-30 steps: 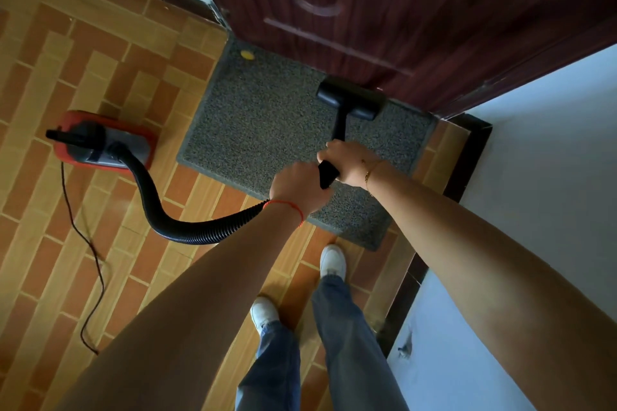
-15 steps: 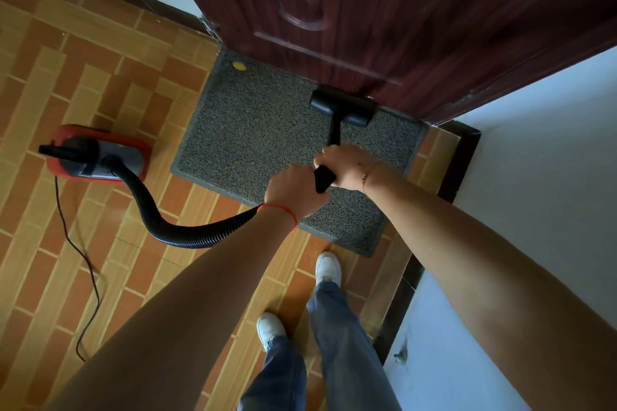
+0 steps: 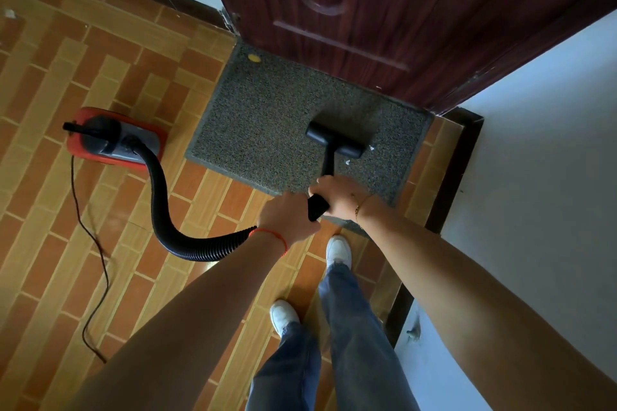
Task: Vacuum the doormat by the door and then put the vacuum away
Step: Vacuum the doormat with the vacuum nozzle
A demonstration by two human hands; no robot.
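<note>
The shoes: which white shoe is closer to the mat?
The right shoe, stepped forward with its toe almost at the doormat edge, just below the hands. The left shoe sits farther back on the brick floor.

wand lower part hidden inside right hand and left hand, hose end covered by left wrist, door cut off at top edge, doormat near corner behind hands, white specks too small to identify

Floor – doormat, vac, cord.
</note>
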